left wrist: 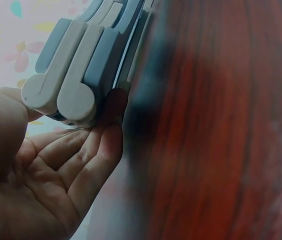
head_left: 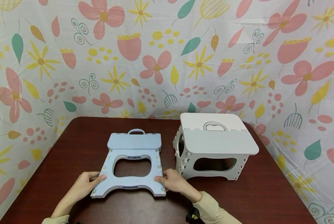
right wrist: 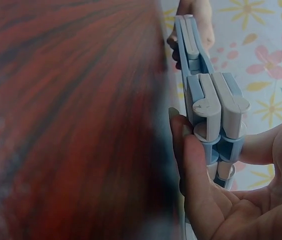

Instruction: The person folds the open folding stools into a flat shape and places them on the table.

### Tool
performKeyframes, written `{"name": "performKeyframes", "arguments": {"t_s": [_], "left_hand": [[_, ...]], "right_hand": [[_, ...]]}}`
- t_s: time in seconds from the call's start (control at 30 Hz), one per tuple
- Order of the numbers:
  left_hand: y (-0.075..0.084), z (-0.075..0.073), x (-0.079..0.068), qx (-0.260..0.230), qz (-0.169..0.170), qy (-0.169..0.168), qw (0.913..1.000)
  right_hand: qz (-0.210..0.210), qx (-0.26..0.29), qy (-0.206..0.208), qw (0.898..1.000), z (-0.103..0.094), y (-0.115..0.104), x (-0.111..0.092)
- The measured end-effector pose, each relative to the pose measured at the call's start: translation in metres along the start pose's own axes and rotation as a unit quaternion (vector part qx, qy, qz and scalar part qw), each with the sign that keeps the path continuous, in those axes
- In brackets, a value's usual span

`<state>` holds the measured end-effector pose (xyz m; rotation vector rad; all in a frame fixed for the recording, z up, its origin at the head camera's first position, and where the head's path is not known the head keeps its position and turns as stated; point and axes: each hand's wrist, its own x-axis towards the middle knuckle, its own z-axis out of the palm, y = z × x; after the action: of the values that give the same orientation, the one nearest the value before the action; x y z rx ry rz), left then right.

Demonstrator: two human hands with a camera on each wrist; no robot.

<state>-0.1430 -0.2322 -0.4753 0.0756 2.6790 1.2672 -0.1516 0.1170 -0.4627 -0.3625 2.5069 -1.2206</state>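
Observation:
A light blue folding step stool [head_left: 133, 141], folded flat, lies over the front middle of the dark red table, its carry handle toward the back. My left hand [head_left: 84, 186] grips its lower left edge, thumb on top and fingers underneath. On the opposite edge my right hand [head_left: 174, 183] holds it the same way, with the thumb on the upper face. The left wrist view shows the stool's layered hinge ends [left wrist: 76, 95] between thumb and fingers. In the right wrist view the folded leg layers [right wrist: 216, 110] sit in the right hand's grip.
A white folding step stool [head_left: 220, 140] stands unfolded on the right of the table [head_left: 80, 140], close to the right hand. A floral-patterned curtain [head_left: 155, 62] hangs behind the table and along both sides.

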Motion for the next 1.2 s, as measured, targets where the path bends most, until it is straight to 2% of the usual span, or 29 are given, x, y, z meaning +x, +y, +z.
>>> {"name": "performKeyframes", "arguments": {"t_s": [0.27,0.77,1.0,1.2], "left_hand": [[-0.0004,0.0002,-0.0003,0.002,-0.001,-0.011,0.9999],[0.0011,-0.0009,0.0022,0.017,0.002,-0.003,0.9999],[0.0041,-0.0036,0.0008,0.020,-0.012,-0.006,0.9997],[0.0081,-0.0076,-0.0004,0.052,-0.026,0.009,0.9983]], "right_hand": [[0.000,0.002,-0.002,1.000,-0.0002,0.0007,-0.0013],[0.003,0.014,-0.011,1.000,-0.0044,-0.0036,-0.0016],[0.015,0.020,-0.019,1.000,-0.0055,-0.0047,-0.0019],[0.009,0.003,-0.014,1.000,-0.0065,-0.0086,-0.0020]]}}
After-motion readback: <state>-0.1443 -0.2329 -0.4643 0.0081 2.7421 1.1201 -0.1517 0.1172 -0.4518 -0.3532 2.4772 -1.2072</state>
